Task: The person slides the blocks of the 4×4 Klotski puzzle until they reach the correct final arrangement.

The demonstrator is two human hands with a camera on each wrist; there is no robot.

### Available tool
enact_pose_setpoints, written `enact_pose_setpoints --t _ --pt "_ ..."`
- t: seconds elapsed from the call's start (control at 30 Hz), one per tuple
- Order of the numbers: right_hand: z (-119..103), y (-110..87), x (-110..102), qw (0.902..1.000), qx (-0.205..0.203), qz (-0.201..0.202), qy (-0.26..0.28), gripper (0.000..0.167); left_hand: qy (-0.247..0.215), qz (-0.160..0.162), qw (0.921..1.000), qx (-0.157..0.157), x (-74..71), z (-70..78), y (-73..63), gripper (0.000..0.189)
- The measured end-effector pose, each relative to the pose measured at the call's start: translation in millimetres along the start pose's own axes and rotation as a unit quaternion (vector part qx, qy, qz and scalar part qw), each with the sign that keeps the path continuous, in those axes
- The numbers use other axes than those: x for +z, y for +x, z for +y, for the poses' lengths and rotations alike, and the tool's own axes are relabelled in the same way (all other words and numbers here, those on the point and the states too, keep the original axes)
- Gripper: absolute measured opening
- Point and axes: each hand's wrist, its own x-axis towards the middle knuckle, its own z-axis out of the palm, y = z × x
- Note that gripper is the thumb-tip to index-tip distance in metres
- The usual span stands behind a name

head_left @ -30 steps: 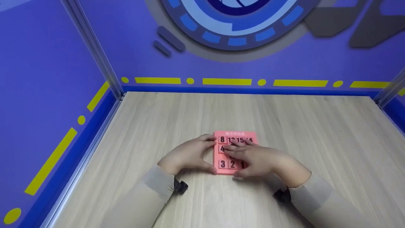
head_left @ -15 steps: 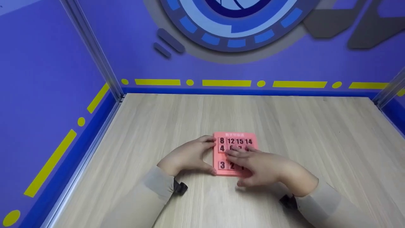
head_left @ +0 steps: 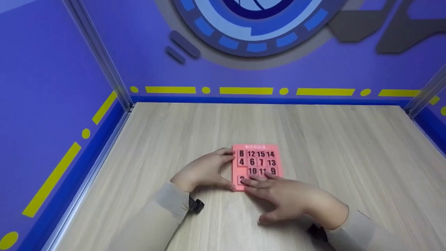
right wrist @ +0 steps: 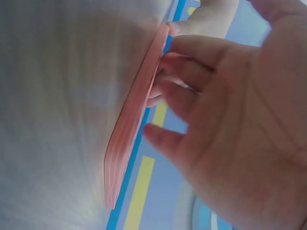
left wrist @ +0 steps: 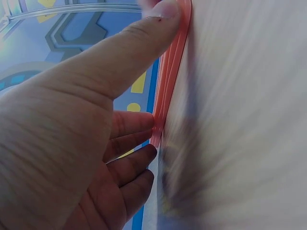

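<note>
A pink number slide puzzle (head_left: 256, 146) lies flat on the table in the head view. Its upper rows read 8, 12, 15, 14 and 4, 6, 7, 13. An open slot (head_left: 240, 171) lies left of the 10 tile (head_left: 252, 171). Along the puzzle's left side, my left hand (head_left: 205, 169) touches the edge with fingertips near the top and the thumb at the near corner. Extended fingers of my right hand (head_left: 289, 197) lie over the lower rows, hiding most of the bottom row and partly covering the 3 tile (head_left: 240, 180). The right thumb stands off the board.
A wood-grain table (head_left: 181, 129) carries the puzzle. A blue-purple panel (head_left: 104, 48) with yellow markings rises behind it, and another stands at the left. Black wrist straps (head_left: 197, 205) sit at both sleeve cuffs.
My right hand has drawn back toward the near side, from the middle rows to the bottom row, uncovering the 10, 11 and 9. The left hand stays at the puzzle's left edge.
</note>
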Motion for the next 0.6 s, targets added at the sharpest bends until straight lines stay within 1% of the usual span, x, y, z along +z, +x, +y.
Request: enact_pose_setpoints --t 0.13,0.27,0.37,0.6 --pt "1.6 0.7 -0.2 0.9997 0.022 -0.006 0.003 0.093 0.001 0.004 1.0 0.008 -0.1 -0.8 0.2 0.11" --pt "3.0 3.1 -2.0 0.9997 0.024 -0.004 0.001 0.093 0.003 0.01 0.9999 0.013 -0.8 -1.2 0.1 0.11" --pt "4.9 4.9 -2.5 0.9997 0.022 0.0 0.002 0.091 0.001 0.011 0.9999 0.011 -0.7 -0.3 -0.5 0.111" --pt "7.0 6.7 -4.5 0.9989 0.041 -0.005 0.02 0.088 0.0 0.006 1.0 0.007 0.1 0.7 0.2 0.111"
